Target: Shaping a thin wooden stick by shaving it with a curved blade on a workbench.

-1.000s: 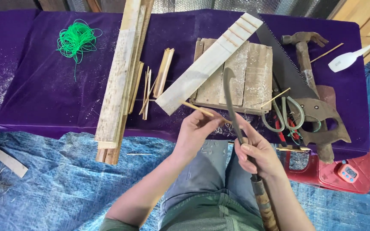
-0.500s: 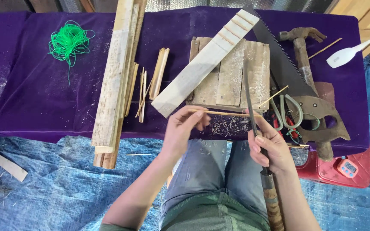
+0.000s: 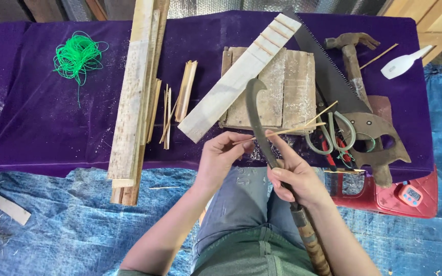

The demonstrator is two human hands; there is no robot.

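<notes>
My right hand point(image 3: 295, 176) grips the wooden handle of a long hooked billhook knife point(image 3: 258, 115), its dark blade pointing away from me over the table edge. My left hand point(image 3: 221, 156) pinches the near end of a thin bamboo sliver point(image 3: 303, 128). The sliver lies across the blade and reaches right toward the scissors. Both hands hover over my lap at the front edge of the purple-covered table point(image 3: 37, 128).
On the table lie a wooden block point(image 3: 292, 87) with a pale plank point(image 3: 236, 82) across it, long bamboo slats point(image 3: 134, 97), split sticks point(image 3: 185, 92), green cord point(image 3: 78, 56), a handsaw point(image 3: 349, 107), a hammer point(image 3: 354, 56), scissors point(image 3: 333, 138) and a white scoop point(image 3: 402, 62). A red box point(image 3: 384, 197) and blue tarp point(image 3: 52, 230) are below.
The knife blade has swung left and tilted. My left hand has shifted slightly down and left, and the sliver now crosses the blade.
</notes>
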